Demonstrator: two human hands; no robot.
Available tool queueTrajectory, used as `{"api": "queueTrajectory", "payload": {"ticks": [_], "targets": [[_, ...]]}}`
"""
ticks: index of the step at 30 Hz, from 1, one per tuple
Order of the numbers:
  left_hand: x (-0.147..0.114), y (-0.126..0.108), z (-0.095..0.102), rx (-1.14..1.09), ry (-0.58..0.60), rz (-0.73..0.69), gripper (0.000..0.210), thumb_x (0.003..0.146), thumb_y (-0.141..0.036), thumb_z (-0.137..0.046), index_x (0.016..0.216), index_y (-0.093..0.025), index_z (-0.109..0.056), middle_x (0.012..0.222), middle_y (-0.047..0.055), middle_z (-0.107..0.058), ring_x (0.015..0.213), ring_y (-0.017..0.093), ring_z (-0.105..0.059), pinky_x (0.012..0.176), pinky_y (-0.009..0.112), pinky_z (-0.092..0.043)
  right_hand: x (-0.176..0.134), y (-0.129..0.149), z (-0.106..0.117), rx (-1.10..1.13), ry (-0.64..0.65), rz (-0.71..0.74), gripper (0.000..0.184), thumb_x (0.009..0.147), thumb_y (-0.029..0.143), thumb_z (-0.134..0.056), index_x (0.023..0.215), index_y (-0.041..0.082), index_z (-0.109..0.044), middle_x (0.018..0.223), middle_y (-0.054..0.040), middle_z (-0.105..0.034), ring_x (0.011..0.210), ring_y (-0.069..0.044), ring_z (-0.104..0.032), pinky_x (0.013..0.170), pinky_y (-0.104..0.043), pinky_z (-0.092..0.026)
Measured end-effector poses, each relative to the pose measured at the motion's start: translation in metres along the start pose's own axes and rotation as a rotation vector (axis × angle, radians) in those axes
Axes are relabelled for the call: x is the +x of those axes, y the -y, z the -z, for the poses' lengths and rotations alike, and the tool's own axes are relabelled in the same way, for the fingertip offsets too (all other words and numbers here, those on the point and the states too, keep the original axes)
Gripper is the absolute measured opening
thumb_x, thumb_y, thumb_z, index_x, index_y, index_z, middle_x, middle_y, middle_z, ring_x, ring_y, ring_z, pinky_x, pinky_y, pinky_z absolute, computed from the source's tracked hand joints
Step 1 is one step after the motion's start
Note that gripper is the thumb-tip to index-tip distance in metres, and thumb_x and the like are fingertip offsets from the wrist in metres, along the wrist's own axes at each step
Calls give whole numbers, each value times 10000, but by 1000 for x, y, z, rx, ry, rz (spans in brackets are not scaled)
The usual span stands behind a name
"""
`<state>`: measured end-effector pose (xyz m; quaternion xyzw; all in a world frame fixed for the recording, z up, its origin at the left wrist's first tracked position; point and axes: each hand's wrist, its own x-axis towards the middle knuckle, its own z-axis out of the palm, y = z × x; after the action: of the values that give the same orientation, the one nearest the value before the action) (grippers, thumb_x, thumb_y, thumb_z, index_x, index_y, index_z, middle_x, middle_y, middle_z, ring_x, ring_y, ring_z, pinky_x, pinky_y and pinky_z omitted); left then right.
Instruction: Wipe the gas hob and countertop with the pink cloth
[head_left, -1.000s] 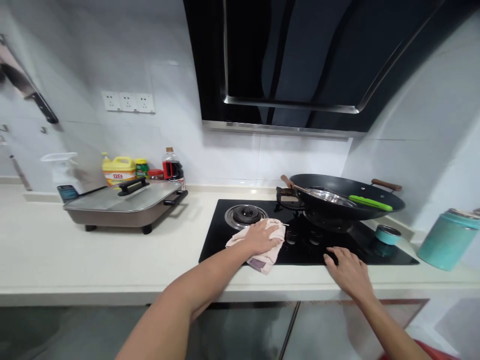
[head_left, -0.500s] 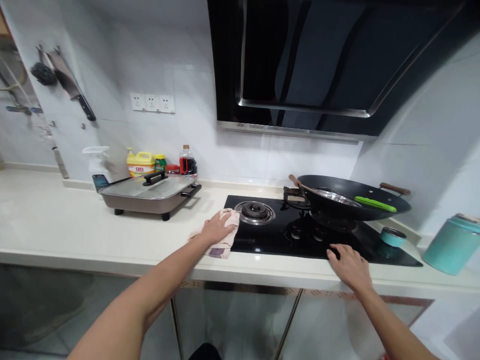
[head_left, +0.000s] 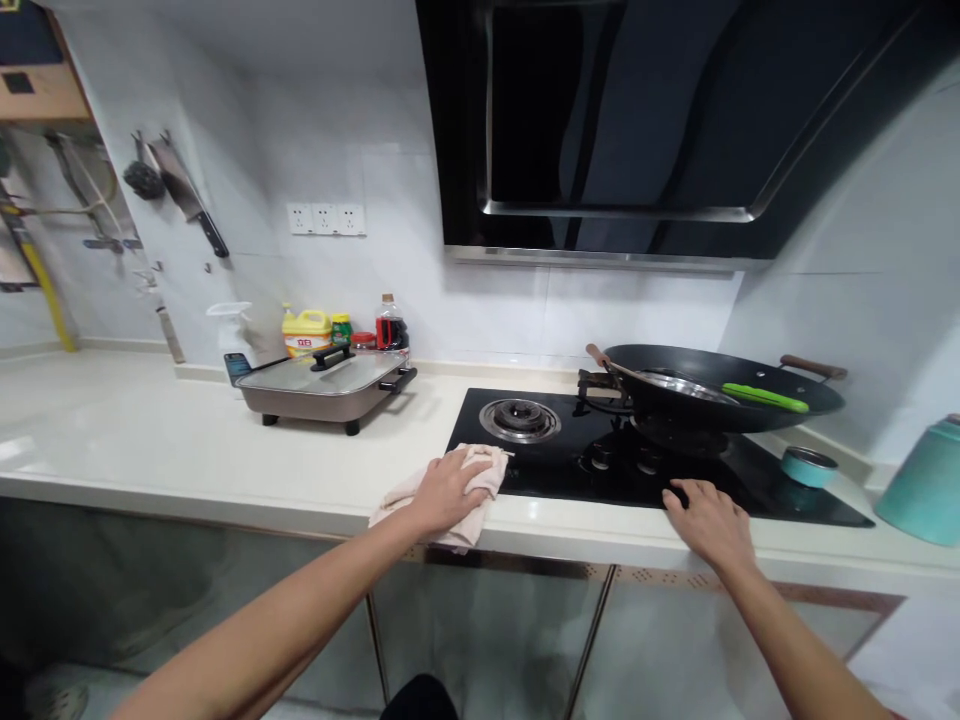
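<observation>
My left hand (head_left: 450,490) presses on a pale pink cloth (head_left: 487,470), fingers curled over it. The cloth lies across the front left corner of the black glass cooktop (head_left: 540,470) and the counter, one part hanging over the counter's front edge. Just behind it is the bare left burner (head_left: 520,420). My right hand (head_left: 709,520) rests at the cooktop's front edge, fingers spread and slightly bent, holding nothing. Behind that hand, a large black wok (head_left: 675,405) sits on the right burner, with a metal lid or dish (head_left: 686,384) and a green-handled utensil (head_left: 765,398) in it.
Left on the counter (head_left: 150,440) stands an electric pan (head_left: 322,400) with a glass lid. Behind it are a spray bottle (head_left: 234,340), a yellow jug (head_left: 306,330) and a dark sauce bottle (head_left: 390,325). A teal cup (head_left: 808,468) and teal canister (head_left: 926,480) are right. The range hood (head_left: 600,130) hangs above.
My left hand has drawn the cloth toward the counter's front edge, off the burner's side. The view has turned slightly left. My right hand stays at the cooktop's edge.
</observation>
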<state>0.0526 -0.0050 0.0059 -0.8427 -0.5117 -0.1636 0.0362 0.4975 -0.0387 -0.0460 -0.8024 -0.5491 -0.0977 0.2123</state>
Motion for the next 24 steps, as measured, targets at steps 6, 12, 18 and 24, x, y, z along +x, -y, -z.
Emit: {"api": "queueTrajectory", "payload": {"ticks": [6,12,18,24], "targets": [[31,-40,-18,-57,-37,-137,438,981,-407,-535,1406,-343,-617,1465,56,-583,1329,286,-534,1146,438,-411,-1,0,-2,-3,-29,12,542,982,501,-336,1324,240,-666,1414,-80,-610,1298,-326,-539,1125,-502,-364],[118,-99,-41,-114,141,-31,715,987,-640,-404,1629,-334,-334,1749,69,-213,1596,370,-178,1259,580,-198,-3,1,-1,6,-65,41,520,996,488,-347,1311,234,-673,1392,-92,-625,1292,-315,-548,1116,-489,-370],[185,-127,-63,-92,181,0,662,970,-635,-410,1596,-424,-370,1768,33,-138,1601,430,-100,1216,731,-109,-1,5,5,22,-68,33,482,995,472,-373,1280,237,-684,1375,-81,-632,1270,-309,-549,1092,-496,-381],[178,-135,-62,-88,179,-27,615,974,-610,-401,1545,-394,-465,1730,28,-262,1588,352,-193,1258,606,-175,0,4,5,48,-61,30,490,994,482,-367,1277,236,-682,1364,-85,-632,1257,-308,-549,1084,-502,-381]]}}
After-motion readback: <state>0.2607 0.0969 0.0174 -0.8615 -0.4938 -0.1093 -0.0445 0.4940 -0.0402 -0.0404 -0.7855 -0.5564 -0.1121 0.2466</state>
